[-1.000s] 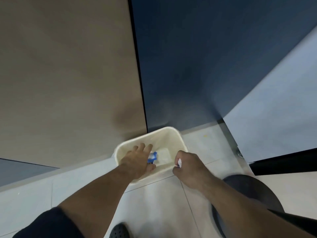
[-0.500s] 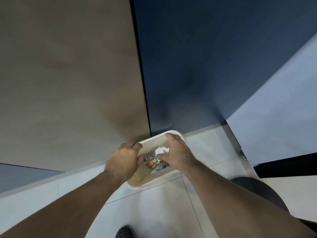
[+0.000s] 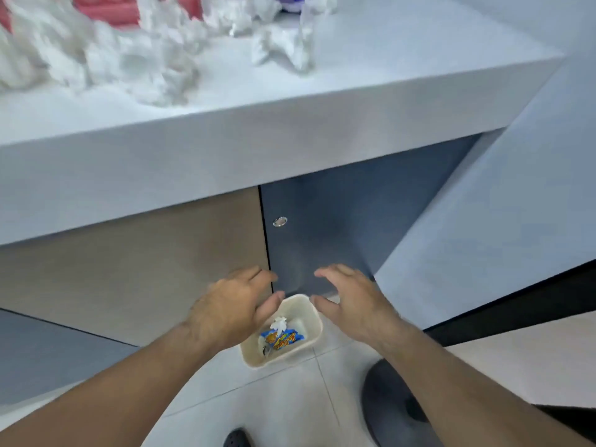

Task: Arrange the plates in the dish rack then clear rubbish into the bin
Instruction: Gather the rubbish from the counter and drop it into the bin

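Hands (image 3: 232, 308) risen (empty) above bin (image 3: 314, 341).

Counts: 2 hands, left hand (image 3: 230, 309) + right hand (image 3: 353, 303), both empty w/ fingers spread. 1 bin (image 3: 311, 345). Inside: 1 snack wrapper (image 3: 283, 339), 1 tissue wad (image 3: 278, 324). Counter tissue pile (image 3: 106, 56): too blurred to count.

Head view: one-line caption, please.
Both hands, left and right, open above the floor bin holding a wrapper.
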`<control>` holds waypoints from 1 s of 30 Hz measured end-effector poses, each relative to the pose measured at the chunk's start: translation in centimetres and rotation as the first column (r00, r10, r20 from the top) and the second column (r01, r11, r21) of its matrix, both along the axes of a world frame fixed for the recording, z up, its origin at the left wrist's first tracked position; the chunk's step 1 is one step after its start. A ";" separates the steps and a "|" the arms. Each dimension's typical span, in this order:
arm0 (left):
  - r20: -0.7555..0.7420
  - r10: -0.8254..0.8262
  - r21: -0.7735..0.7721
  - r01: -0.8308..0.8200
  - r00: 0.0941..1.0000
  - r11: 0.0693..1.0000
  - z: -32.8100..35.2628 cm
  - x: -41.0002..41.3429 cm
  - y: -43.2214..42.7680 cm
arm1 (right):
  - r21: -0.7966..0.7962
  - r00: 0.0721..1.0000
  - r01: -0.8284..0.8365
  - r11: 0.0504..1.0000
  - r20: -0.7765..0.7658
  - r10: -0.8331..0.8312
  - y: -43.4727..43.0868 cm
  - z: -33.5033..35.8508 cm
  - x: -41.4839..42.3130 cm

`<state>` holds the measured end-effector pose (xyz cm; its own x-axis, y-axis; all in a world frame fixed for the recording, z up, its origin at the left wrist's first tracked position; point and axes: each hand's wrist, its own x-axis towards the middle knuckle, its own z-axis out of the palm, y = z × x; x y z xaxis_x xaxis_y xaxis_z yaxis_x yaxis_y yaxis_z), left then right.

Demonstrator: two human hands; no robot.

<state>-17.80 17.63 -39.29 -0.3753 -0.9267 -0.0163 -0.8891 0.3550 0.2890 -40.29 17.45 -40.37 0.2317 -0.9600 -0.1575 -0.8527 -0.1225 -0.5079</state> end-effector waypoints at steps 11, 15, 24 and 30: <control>-0.133 -0.051 -0.209 0.022 0.990 0.978 25.4 -2.7 0.7 | -0.226 0.998 -0.010 0.974 0.063 0.025 0.3 26.0 -4.1; -0.157 -0.024 -0.290 -0.023 0.987 0.957 30.0 -2.8 0.4 | -0.269 0.998 -0.004 0.963 0.052 0.019 -0.4 31.0 -4.9; -0.157 0.001 -0.354 -0.058 0.988 0.934 34.2 -1.9 -3.3 | -0.290 1.000 -0.014 0.957 -0.023 0.008 -4.6 35.8 -3.7; -0.210 -0.027 -0.401 -0.060 0.977 0.914 35.3 -0.6 -9.2 | -0.328 0.996 0.006 0.945 -0.078 -0.033 -9.8 36.7 -2.8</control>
